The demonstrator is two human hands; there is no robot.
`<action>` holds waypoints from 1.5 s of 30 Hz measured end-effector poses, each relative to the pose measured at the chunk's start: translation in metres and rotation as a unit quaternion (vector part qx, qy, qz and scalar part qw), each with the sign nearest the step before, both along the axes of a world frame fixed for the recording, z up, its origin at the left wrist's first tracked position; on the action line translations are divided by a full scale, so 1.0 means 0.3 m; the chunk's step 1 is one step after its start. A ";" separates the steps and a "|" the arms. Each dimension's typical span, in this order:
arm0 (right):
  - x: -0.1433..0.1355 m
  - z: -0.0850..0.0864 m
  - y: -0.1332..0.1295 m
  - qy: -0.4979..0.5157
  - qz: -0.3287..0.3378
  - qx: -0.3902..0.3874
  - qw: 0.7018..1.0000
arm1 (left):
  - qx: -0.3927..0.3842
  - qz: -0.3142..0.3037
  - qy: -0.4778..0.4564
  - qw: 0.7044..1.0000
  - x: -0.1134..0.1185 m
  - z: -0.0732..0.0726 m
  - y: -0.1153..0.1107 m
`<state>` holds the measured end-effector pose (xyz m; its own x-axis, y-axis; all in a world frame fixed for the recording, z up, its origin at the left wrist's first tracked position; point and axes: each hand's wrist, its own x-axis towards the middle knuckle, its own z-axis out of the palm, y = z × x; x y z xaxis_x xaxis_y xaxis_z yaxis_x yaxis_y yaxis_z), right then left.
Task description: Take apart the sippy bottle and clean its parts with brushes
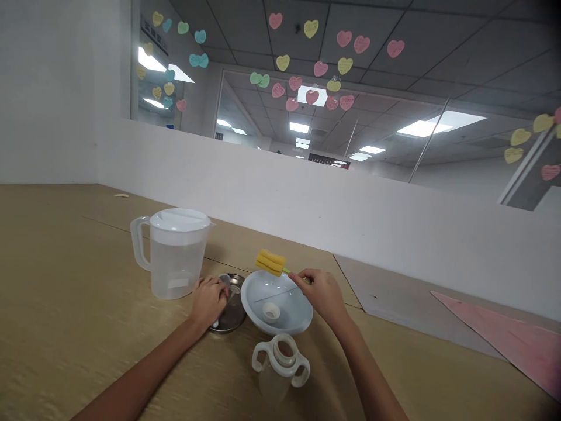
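In my right hand is a sponge bottle brush with a green stem, its yellow sponge head raised over the far rim of a white bowl. Inside the bowl lie a white ring and a thin straight rod. My left hand is closed over the left side of a round metal dish. A small clear piece shows by its fingertips, but what it grips is mostly hidden. Nearer to me, a baby bottle with two white handles stands upright without a lid.
A lidded clear plastic pitcher holding liquid stands left of the dish. Behind the brown table runs a low white wall under glass with heart-shaped notes. Grey and pink sheets lie at the right.
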<state>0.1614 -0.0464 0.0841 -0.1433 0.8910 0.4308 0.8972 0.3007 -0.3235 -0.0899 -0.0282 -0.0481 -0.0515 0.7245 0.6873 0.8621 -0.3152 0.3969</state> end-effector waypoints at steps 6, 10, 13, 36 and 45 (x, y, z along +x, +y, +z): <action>-0.053 -0.090 0.032 -0.065 -0.050 -0.014 0.996 | 0.026 -0.018 -0.003 1.000 0.001 0.022 -0.014; -0.092 -0.171 0.054 -0.121 -0.018 -0.068 0.990 | 0.131 -0.080 0.027 0.988 0.018 0.036 -0.038; -0.105 -0.217 0.063 -0.128 0.004 -0.106 0.986 | 0.226 -0.161 0.080 0.957 0.049 0.036 -0.063; -0.139 -0.110 -0.026 0.331 0.281 -0.216 0.875 | 0.212 -0.204 0.072 0.953 0.130 0.005 -0.114; -0.145 -0.117 -0.007 0.277 0.169 -0.063 0.944 | 0.089 -0.195 -0.070 0.974 0.121 0.015 -0.097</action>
<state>0.1180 -0.0486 0.0489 -0.2115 0.8838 0.4174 0.4389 0.4674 -0.7674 -0.0535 -0.0575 -0.0437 0.1029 0.5779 0.8096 0.6042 -0.6829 0.4106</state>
